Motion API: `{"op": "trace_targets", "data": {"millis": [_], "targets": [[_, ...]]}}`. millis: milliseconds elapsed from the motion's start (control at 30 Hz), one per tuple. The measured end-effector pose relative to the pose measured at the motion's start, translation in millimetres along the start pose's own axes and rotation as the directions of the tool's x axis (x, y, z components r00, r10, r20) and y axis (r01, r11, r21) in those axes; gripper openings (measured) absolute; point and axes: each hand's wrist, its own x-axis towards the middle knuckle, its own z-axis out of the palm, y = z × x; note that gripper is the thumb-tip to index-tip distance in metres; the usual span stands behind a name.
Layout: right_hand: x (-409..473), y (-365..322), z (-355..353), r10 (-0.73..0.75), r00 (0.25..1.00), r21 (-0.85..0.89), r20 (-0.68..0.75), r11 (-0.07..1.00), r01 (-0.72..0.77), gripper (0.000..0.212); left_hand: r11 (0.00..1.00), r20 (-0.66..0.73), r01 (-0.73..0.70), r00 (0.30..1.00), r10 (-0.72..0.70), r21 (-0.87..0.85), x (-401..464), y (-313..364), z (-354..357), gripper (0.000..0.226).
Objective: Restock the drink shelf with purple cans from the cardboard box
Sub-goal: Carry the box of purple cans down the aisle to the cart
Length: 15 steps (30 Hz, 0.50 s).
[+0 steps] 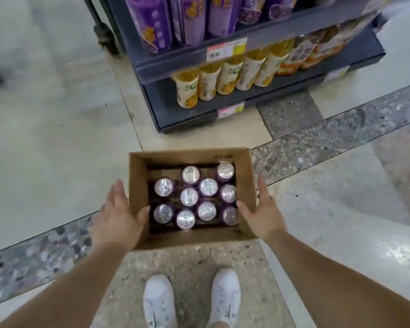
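The cardboard box (137,185) sits on the floor (57,138) before the drink shelf (258,107), ten purple cans (189,197) upright inside. The left hand (118,216) and right hand (262,215) are spread wide, flanking its sides and holding nothing. A lopsided lift could tip the loosely packed cans. Their labels are hidden; the upper shelf is cut off.

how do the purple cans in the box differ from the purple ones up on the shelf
The cans in the cardboard box show mostly their silver tops, seen from above, while the purple cans on the shelf show their purple printed sides. The box cans sit loosely with bare gaps at the box's far end; the shelf cans stand packed side by side. The box cans are low on the floor; the shelf cans stand above the yellow bottles. Both groups stand upright and are purple.
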Motion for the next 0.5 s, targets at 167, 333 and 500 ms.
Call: {"op": "trace_targets", "data": {"millis": [167, 333, 500], "targets": [[18, 8, 21, 0.078, 0.997, 0.055, -0.012, 0.996, -0.077, 0.081, 0.973, 0.115, 0.162, 0.983, -0.144, -0.166, 17, -14, 25, 0.098], [30, 5, 21, 0.1, 0.994, -0.017, -0.035, 0.995, -0.101, 0.064, 0.908, 0.255, 0.28, 0.945, -0.204, -0.313, 35, -15, 37, 0.081], [28, 2, 17, 0.098, 0.994, -0.026, -0.044, 0.995, -0.099, 0.047, 0.938, 0.249, 0.26, 0.947, -0.201, -0.23, 40, -17, 33, 0.043]]}}
